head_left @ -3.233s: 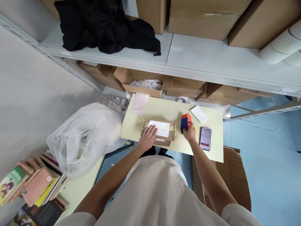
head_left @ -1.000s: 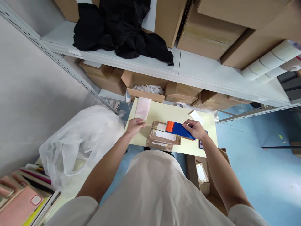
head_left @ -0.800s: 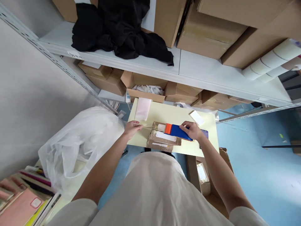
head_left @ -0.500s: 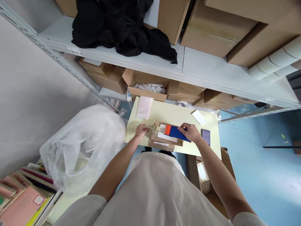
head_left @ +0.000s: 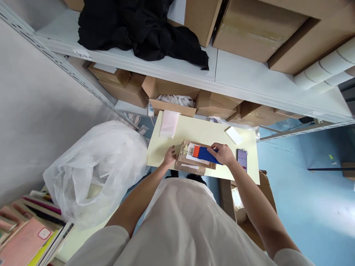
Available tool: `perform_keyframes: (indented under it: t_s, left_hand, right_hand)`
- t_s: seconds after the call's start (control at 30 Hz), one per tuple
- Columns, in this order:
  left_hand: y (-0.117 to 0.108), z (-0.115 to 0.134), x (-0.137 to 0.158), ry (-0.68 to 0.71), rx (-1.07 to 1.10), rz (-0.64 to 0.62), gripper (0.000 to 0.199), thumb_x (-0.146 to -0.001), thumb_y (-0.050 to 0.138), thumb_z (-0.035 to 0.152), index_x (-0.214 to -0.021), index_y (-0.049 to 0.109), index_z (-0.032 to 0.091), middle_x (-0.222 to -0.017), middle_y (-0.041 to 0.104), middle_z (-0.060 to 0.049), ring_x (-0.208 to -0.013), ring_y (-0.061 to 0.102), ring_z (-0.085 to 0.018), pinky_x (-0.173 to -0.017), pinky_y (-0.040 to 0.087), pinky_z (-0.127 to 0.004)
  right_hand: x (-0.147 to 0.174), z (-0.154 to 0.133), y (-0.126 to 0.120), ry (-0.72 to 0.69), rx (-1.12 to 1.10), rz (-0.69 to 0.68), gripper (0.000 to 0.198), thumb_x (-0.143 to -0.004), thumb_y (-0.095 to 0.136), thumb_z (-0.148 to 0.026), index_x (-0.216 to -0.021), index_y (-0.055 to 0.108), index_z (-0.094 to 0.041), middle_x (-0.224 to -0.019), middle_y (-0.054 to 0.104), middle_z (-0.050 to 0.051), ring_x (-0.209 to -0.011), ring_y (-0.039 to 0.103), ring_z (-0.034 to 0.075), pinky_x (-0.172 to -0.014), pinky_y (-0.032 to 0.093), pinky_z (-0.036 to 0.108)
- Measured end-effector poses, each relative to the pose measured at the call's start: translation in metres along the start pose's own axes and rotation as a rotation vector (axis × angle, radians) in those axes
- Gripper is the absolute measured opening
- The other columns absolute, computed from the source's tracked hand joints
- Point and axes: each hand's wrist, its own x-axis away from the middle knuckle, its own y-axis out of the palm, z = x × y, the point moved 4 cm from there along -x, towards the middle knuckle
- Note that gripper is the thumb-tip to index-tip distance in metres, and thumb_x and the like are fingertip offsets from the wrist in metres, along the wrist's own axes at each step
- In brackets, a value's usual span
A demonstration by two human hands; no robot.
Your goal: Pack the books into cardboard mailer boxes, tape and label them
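Observation:
A brown corrugated cardboard parcel (head_left: 180, 161) with white labels and clear tape lies near the front edge of the pale yellow table (head_left: 194, 127). Pinched in my right hand (head_left: 224, 153) is the right end of a flat blue piece with an orange end (head_left: 205, 153), held over the parcel's top. I cannot make out what kind of thing it is. At the parcel's left end is my left hand (head_left: 169, 156), its fingers apart and nothing visible in them. Whether it touches the parcel is unclear.
A phone (head_left: 242, 159), a small white box (head_left: 233, 135) and a pale pink sheet (head_left: 169, 123) lie on the table. A big translucent plastic bag (head_left: 97, 170) stands left. Shelving (head_left: 177, 79) with cartons runs behind. An open carton (head_left: 260, 199) sits below right.
My left hand has let go of a thin clear strip at the parcel's left end and its fingers have spread. My right hand still grips the blue and orange piece, shifted slightly left.

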Motion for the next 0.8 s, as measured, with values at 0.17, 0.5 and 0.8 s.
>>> perform_keyframes:
  t_s: [0.17,0.5,0.8]
  left_hand:
    - [-0.011,0.079,0.014,0.541,-0.523,-0.332,0.113,-0.053,0.074,0.051,-0.145,0.019,0.015,-0.155,0.008,-0.018,-0.142,0.005,-0.035,-0.113,0.007,-0.052]
    - [0.038,0.126,0.007,0.681,-1.2,-0.555,0.128,-0.045,0.074,0.047,-0.146,0.006,0.008,-0.137,0.038,-0.023,-0.125,0.033,-0.038,-0.108,0.001,-0.057]
    - [0.029,0.128,0.006,0.609,-1.243,-0.48,0.12,-0.046,0.073,0.038,-0.145,0.011,0.008,-0.134,0.039,-0.021,-0.121,0.036,-0.038,-0.107,0.002,-0.06]
  right_hand:
    - [0.003,-0.002,-0.004,0.009,-0.006,-0.007,0.026,-0.081,0.054,-0.046,-0.08,0.067,-0.024,-0.074,0.07,0.002,-0.069,0.063,0.017,-0.062,0.042,0.025]
    - [0.006,0.002,-0.013,-0.046,-0.023,-0.087,0.031,-0.085,0.049,-0.048,-0.085,0.067,-0.023,-0.078,0.071,0.003,-0.07,0.064,0.016,-0.064,0.042,0.024]
    - [0.014,0.084,-0.053,-0.064,-0.039,-0.146,0.034,-0.083,0.05,-0.049,-0.078,0.069,-0.022,-0.073,0.071,0.002,-0.064,0.062,0.015,-0.063,0.044,0.025]
